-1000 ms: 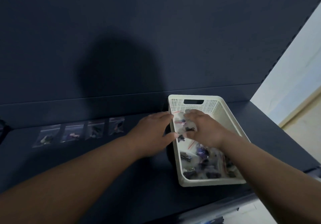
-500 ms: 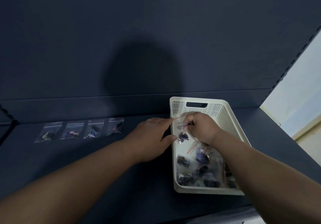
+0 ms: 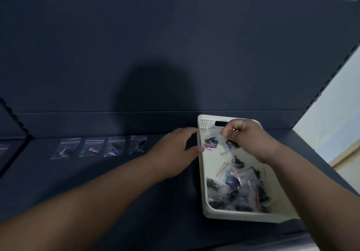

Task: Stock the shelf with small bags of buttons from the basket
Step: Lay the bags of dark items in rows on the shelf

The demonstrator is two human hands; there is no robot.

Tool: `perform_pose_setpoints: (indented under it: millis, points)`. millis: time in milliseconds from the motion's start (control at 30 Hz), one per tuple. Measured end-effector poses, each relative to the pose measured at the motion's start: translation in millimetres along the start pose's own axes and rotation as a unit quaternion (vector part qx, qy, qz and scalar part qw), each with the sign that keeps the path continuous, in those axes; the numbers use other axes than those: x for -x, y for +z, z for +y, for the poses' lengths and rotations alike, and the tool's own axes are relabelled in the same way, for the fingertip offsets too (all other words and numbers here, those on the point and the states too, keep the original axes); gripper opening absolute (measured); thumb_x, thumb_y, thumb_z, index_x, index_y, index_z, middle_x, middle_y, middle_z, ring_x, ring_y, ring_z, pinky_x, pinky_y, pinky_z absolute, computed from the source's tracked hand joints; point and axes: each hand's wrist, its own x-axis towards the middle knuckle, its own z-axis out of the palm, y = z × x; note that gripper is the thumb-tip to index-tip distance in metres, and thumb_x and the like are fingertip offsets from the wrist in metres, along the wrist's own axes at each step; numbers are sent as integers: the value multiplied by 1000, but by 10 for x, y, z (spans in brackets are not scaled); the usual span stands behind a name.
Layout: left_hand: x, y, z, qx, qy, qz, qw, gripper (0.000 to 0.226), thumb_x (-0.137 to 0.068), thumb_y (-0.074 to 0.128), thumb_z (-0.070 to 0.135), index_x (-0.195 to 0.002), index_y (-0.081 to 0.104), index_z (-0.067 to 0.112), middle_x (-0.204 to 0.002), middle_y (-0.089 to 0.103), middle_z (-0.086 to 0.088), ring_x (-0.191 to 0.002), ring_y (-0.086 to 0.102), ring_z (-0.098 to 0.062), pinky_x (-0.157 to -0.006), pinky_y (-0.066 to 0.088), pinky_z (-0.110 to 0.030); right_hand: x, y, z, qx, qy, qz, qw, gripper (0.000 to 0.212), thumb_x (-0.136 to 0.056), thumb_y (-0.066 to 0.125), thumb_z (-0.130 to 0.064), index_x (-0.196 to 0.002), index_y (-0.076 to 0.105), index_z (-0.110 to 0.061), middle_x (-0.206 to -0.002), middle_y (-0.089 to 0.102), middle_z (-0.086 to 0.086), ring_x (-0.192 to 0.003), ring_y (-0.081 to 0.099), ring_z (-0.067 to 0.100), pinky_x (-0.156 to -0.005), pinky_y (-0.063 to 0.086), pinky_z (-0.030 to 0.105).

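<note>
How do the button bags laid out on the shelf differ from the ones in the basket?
The shelf bags lie flat in a neat row, side by side with gaps between them; the basket bags are heaped loosely, overlapping at odd angles. The shelf bags rest on the dark shelf, the basket bags inside the white basket, where the right hand pinches a single bag. Both sets are small clear bags holding dark buttons.

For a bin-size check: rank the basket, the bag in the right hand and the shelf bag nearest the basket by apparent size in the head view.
1. basket, largest.
2 and 3 unranked: held bag, pinched by the right hand, and nearest shelf bag look alike; the held one is crumpled.
</note>
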Motion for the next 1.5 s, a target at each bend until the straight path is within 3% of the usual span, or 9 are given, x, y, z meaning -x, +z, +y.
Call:
perform_pose_setpoints:
  millis: [233, 367, 433, 533, 700, 867, 1000, 1167, 1500]
  points:
    - [109, -260, -57, 231, -47, 23, 972, 65, -81, 70, 27, -139, 41, 23, -132, 51, 5, -118, 49, -6, -101, 41, -25, 310, 196, -737, -66, -41, -49, 996, 11, -87, 63, -9, -76, 64, -7, -61, 54, 3, -58, 45, 14, -55, 39, 23]
    - [267, -479, -188, 351, -93, 12, 932, 12, -91, 59, 15, -102, 62, 20, -90, 67, 2, -75, 62, -6, -62, 50, -17, 434, 610, -978, -135, -48, -86, 986, 16, -85, 61, 2, -77, 64, -11, -58, 54, -1, -48, 44, 5, -48, 36, 15]
    - [386, -562, -309, 403, -149, 17, 903, 13, -95, 52, 14, -92, 63, 19, -78, 66, 1, -66, 60, -9, -53, 50, -21, 456, 851, -983, -195, -25, -99, 975, 26, -83, 59, 10, -95, 65, -11, -69, 61, 4, -58, 53, 10, -56, 43, 19]
    - [553, -640, -532, 439, -233, 48, 866, 15, -94, 49, 11, -85, 60, 18, -74, 63, -3, -64, 59, -16, -55, 49, -27, 474, 1188, -913, -242, 23, -111, 964, 53, -81, 49, 20, -122, 53, -12, -71, 64, 2, -61, 53, 17, -58, 40, 24]
    - [774, -737, -848, 503, -307, 45, 807, 9, -94, 53, 20, -96, 60, 16, -78, 67, -6, -67, 63, -19, -62, 53, -32, 529, 1644, -888, -303, 84, -146, 938, 52, -83, 42, 22, -122, 51, -11, -55, 63, -9, -51, 58, 4, -50, 45, 18]
    - [996, -754, -1065, 488, -300, -19, 820, 22, -81, 69, 14, -102, 66, 20, -89, 73, -1, -80, 66, -17, -63, 53, -30, 600, 1982, -911, -346, 113, -127, 923, 45, -81, 49, 19, -117, 56, -7, -101, 65, 19, -80, 63, 24, -65, 52, 30]
    - [1061, -720, -1158, 493, -323, 9, 808, 27, -79, 66, -4, -100, 64, 14, -82, 70, -5, -66, 64, -15, -51, 50, -24, 652, 2131, -937, -419, 134, -135, 888, 27, -85, 51, 13, -102, 57, -7, -88, 63, 13, -67, 59, 18, -57, 51, 27]
    - [1083, -761, -1261, 467, -324, 18, 823, 27, -76, 59, -13, -80, 58, 14, -68, 64, -4, -51, 57, -10, -45, 44, -20, 612, 2116, -905, -369, 172, -93, 909, 24, -85, 54, 7, -77, 56, -16, -69, 60, 5, -56, 53, 14, -53, 46, 27]
    - [1044, -719, -1274, 479, -328, 22, 814, 29, -76, 57, -16, -85, 59, 11, -60, 57, -3, -48, 51, -12, -43, 43, -18, 559, 2021, -790, -386, 202, -94, 895, 26, -86, 51, 11, -97, 59, -11, -71, 63, 5, -56, 60, 12, -57, 52, 27]
